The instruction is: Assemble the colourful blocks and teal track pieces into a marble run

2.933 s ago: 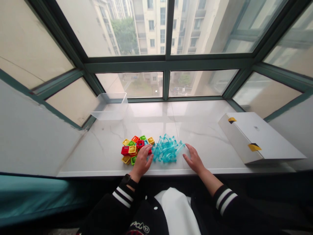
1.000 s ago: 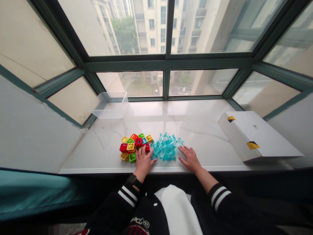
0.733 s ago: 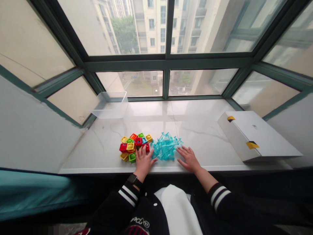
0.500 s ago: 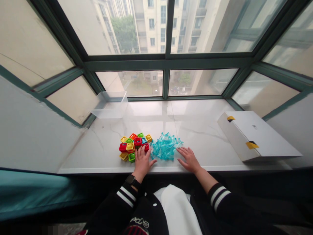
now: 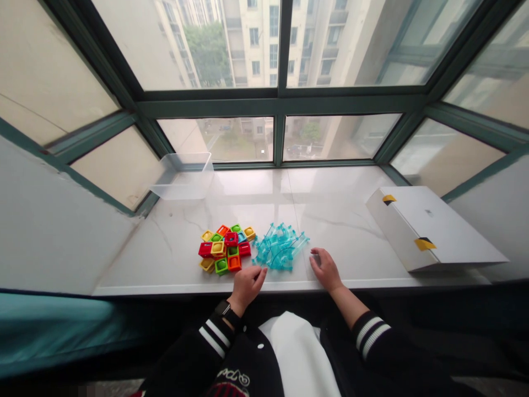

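My left hand (image 5: 247, 285) is curled into a loose fist at the front edge of the white marble-patterned sill, with nothing showing in it. Just beyond it lies a heap of hollow cube blocks (image 5: 217, 248) in red, yellow, green, orange and blue. Beside the blocks, a tangled pile of clear turquoise plastic track pieces (image 5: 279, 247) rests on the sill. To the right of that pile, apart from it, is my right hand (image 5: 325, 269), its fingers bent and a gap between thumb and fingertips. It holds nothing that I can see.
A clear plastic bin (image 5: 184, 177) stands at the back left by the window. On the right lies a white box (image 5: 444, 229) with yellow-and-black tabs. Green window frames (image 5: 215, 107) enclose the sill (image 5: 343, 207) on three sides, and its front edge runs by my wrists.
My left hand has drawn back off the blocks toward the front edge and curled up, uncovering an orange block. The right hand has shifted slightly right, away from the turquoise pieces, its fingers bending.
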A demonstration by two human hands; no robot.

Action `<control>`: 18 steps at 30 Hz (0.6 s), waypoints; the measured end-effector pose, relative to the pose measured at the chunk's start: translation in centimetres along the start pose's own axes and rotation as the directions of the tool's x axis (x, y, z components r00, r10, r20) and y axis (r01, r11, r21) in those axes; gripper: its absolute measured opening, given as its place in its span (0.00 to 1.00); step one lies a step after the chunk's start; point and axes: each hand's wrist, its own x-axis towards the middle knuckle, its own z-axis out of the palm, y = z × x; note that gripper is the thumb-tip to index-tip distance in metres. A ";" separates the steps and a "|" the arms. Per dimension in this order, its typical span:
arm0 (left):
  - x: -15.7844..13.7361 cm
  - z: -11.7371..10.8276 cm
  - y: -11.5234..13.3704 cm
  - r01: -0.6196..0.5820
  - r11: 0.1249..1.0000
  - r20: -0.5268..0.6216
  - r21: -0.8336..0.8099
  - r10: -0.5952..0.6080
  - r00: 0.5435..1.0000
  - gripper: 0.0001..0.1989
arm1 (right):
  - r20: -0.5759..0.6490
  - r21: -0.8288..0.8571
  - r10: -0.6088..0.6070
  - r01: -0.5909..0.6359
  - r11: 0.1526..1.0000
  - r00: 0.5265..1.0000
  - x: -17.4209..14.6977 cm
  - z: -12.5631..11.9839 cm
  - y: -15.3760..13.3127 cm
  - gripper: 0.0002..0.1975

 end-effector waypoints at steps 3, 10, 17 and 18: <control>-0.2 1.2 -0.7 0.009 0.998 -0.049 0.054 -0.006 0.999 0.25 | -0.093 0.043 0.053 -0.049 0.998 0.994 0.1 0.1 0.5 0.12; -0.4 2.2 -1.7 -0.026 0.995 -0.067 0.095 0.032 0.997 0.23 | -0.092 0.072 0.084 -0.077 0.994 0.992 0.3 0.3 0.9 0.11; -0.5 2.4 -1.9 -0.004 0.995 -0.044 0.101 0.008 0.999 0.23 | -0.057 0.021 0.058 -0.057 0.998 0.997 0.5 0.1 0.6 0.09; -0.5 2.4 -1.9 0.000 0.994 -0.040 0.106 0.004 0.999 0.24 | -0.056 0.018 0.060 -0.059 0.998 0.997 0.5 0.1 0.5 0.09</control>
